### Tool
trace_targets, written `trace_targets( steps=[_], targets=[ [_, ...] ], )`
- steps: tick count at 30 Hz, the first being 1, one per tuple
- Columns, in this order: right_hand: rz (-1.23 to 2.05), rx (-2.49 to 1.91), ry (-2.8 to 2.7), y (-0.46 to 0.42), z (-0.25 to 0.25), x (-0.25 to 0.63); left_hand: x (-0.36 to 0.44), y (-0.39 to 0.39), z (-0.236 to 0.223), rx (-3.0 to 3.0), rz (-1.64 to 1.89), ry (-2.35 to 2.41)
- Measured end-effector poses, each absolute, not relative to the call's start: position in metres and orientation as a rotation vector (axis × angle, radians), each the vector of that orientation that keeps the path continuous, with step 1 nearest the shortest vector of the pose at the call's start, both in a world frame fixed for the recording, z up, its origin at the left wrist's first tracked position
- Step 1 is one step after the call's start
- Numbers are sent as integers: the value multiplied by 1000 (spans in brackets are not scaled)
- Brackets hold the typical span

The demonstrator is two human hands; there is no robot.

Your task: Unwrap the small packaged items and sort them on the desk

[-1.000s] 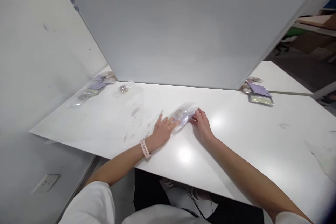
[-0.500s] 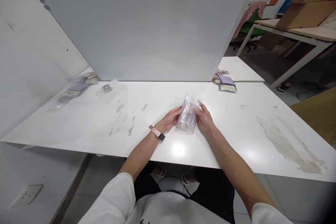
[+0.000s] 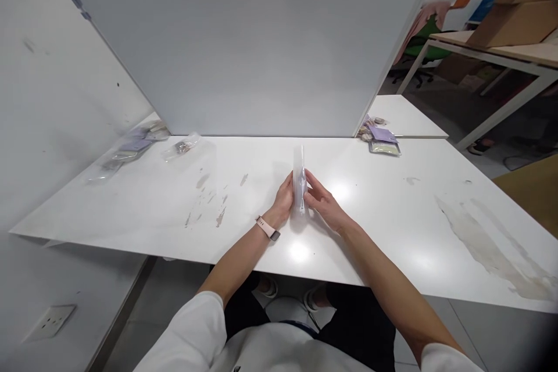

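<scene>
While my left fingers [image 3: 288, 181] are lying nearly straight along one side of a clear plastic bag [image 3: 299, 186], my right fingers [image 3: 315, 183] are spreading apart on the other, the index and thumb resting near its right side with a gap showing between them. I am supporting the bag between both hands, though how tightly the left is pressing I cannot tell, since its far side is hiding from view. The bag is standing on edge in front of me, its narrow side facing me; I am likely bracing it from both sides because thin film would be sagging otherwise. Whether its lower edge is touching the desk [image 3: 165, 203] I cannot tell.

On my left wrist a pink-strapped watch [image 3: 267, 229] is sitting. Farther out, a small loose bag [image 3: 183, 147] is lying flat toward the back left, near the left pile of bags [image 3: 134, 146] that is running along the wall. A right pile of packets [image 3: 383, 137] is resting by the opposite lower corner of the whiteboard [image 3: 244, 52], both piles probably sitting aside so that my forearms are not brushing them.
</scene>
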State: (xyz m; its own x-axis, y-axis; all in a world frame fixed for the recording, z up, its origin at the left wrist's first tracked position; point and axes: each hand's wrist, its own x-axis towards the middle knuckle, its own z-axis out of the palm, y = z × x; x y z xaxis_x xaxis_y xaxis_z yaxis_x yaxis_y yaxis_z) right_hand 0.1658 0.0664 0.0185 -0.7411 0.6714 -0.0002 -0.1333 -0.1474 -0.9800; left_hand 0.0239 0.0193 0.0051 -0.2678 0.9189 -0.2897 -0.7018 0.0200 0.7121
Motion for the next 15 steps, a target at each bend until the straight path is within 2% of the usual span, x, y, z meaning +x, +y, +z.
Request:
trace_targets(
  steps=[6,15],
  targets=[
    [1568,-1023,-1565,75,6,165,25,16,17,295,1386,664],
    [1244,-1048,-1700,69,4,166,31,16,21,234,1456,653]
  ],
)
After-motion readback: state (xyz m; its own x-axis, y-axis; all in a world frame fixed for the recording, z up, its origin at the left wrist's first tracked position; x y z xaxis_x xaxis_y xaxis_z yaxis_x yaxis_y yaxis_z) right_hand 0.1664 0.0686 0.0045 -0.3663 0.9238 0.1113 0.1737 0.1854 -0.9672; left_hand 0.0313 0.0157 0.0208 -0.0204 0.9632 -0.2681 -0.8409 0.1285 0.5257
